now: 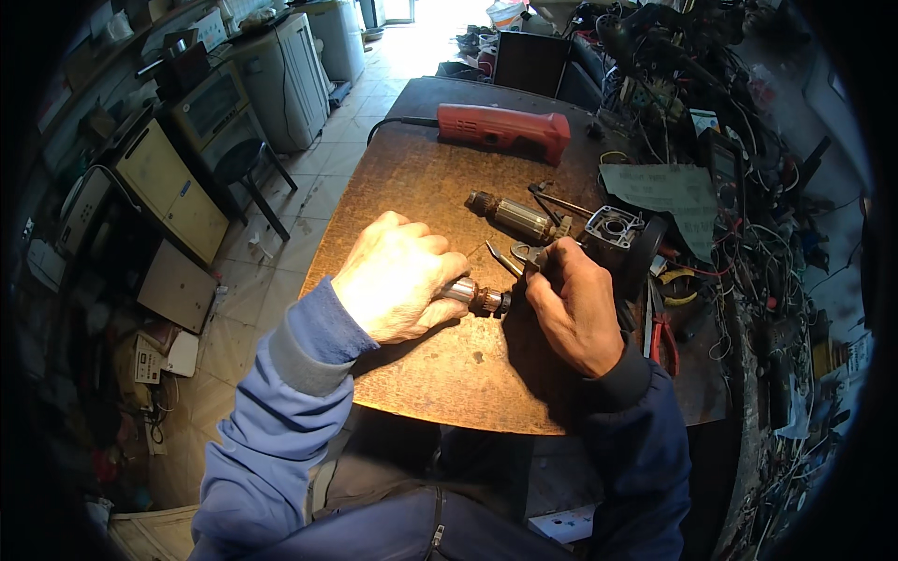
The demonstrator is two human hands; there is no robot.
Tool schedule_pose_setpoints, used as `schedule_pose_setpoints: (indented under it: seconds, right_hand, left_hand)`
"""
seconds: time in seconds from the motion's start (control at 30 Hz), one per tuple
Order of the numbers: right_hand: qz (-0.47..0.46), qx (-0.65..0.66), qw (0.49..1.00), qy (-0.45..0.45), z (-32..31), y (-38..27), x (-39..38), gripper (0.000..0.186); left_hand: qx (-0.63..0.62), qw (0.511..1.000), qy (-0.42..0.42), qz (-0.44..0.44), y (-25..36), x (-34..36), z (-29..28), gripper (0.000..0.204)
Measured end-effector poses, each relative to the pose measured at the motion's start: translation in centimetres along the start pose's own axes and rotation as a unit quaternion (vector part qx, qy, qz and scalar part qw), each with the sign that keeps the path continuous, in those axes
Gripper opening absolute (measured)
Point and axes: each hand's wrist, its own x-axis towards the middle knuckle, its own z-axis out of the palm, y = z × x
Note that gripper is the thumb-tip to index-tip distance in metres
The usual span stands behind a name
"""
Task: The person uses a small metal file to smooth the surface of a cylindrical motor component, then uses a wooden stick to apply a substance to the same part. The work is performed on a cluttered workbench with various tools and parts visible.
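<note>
Ahead of the fingers, well apart from them, I see a red power tool housing [502, 131] lying on its side, its dark cable going off to the left. Nearer, just beyond the right fingertips, lies another armature [514, 215], and to its right a metal gear housing [615, 227]. A greenish paper sheet [659, 196] lies behind this housing. To the right of the right hand [580, 309] are red-handled pliers [664, 341]; farther right, tangled wires crowd that side.

The left hand [402, 280] is closed around a copper-wound armature [487, 299], whose black end sticks out past the thumb toward the right hand. The right thumb and forefinger are bent close together by a small metal part [530, 257]; whether they grip it, I cannot tell.

Under both hands is a worn brown tabletop [412, 383], brightly lit near the left fingers. Beyond it, to the left, stand a dark stool [245, 164] and a yellow cabinet [168, 187] on the tiled floor [323, 178].
</note>
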Motion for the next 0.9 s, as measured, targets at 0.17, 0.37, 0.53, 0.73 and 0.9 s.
schedule_pose_setpoints:
  seconds: [0.17,0.37,0.53,0.73,0.9]
  right_hand:
    - [-0.004,0.059,0.998,0.003,0.4,0.0,0.2,0.014]
    - [-0.136,0.031,0.989,-0.04,1.0,0.5,-0.2,0.016]
    - [-0.177,0.021,0.979,-0.102,0.2,0.7,-0.2,0.025]
    - [-0.236,-0.034,0.969,-0.062,0.8,1.4,-0.9,0.033]
    - [-0.256,-0.051,0.965,-0.029,1.3,1.3,-1.1,0.027]
  left_hand:
    - [-0.009,1.0,0.005,-0.003,-0.1,0.0,0.1,0.033]
    - [-0.006,1.0,0.027,0.005,0.0,0.0,0.4,0.033]
    - [-0.008,1.0,0.03,0.002,-0.1,-0.1,0.4,0.03]
    - [-0.009,0.999,0.049,0.008,-0.1,-0.2,0.7,0.028]
    - [-0.003,0.999,0.048,0.007,-0.1,-0.2,0.7,0.028]
